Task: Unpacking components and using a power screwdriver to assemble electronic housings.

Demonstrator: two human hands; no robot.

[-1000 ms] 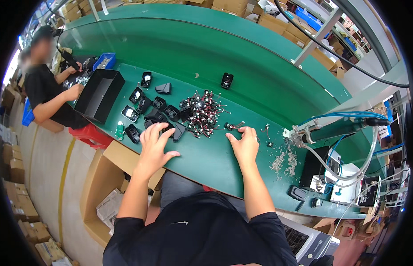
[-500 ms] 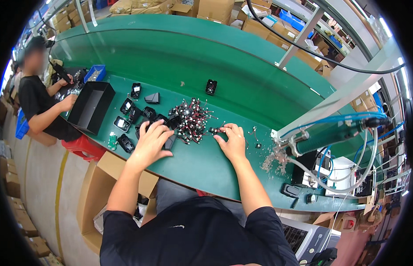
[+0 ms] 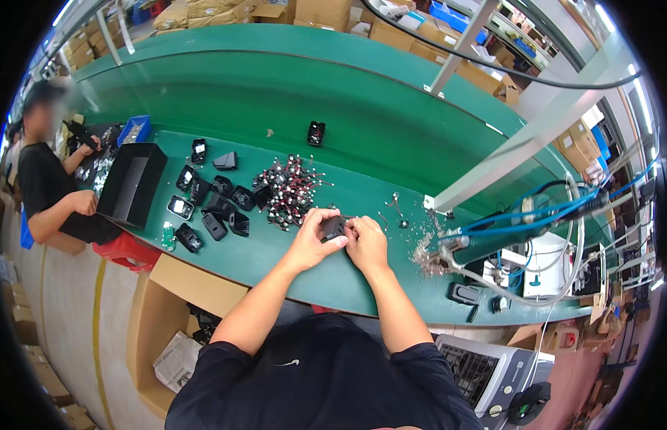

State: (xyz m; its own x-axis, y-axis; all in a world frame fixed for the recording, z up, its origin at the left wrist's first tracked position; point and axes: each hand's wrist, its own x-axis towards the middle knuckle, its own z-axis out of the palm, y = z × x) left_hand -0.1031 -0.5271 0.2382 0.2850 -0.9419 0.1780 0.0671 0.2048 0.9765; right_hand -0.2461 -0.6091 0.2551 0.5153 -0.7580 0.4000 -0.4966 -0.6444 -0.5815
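Note:
My left hand [image 3: 306, 245] is closed round a small black plastic housing [image 3: 332, 229] above the green bench. Close against it, my right hand [image 3: 368, 247] pinches a small part with thin wires at the housing's edge; the fingers mostly hide this part. Just beyond my left hand lies a heap of small wired parts [image 3: 287, 188] with red and black leads. Several more black housings [image 3: 220, 204] lie spread to the left of the heap. One open housing [image 3: 316, 133] sits alone near the bench's back wall.
A black open box [image 3: 136, 183] stands at the left, beside a seated co-worker [image 3: 50, 172]. To the right, a green air tool [image 3: 491, 240] with blue hoses hangs over scattered scraps [image 3: 424, 251]. A cardboard box [image 3: 197, 283] is below the bench's front edge.
My left hand has moved right from among the housings, now with one in its grip. My right hand has stayed near its place, and the two hands have come together. The view has shifted slightly.

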